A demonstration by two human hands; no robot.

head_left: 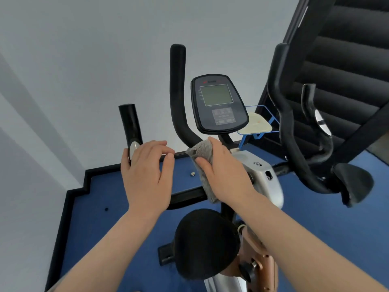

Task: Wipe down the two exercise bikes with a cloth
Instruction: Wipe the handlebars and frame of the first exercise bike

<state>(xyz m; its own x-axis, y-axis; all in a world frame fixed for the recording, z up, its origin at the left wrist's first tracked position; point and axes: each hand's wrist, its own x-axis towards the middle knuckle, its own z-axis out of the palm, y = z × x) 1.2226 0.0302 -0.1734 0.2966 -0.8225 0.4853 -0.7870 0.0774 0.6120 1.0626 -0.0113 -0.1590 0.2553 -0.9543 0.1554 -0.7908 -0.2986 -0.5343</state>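
Blue floor [117, 199], white wall [84, 60]; right hand [223, 175] grips cloth [201, 153], left hand [147, 173] relaxed.

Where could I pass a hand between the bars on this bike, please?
The gap between the short left handlebar and the tall curved bar is open. It is crowded lower down, where the left hand and the right hand with the cloth sit below the console.
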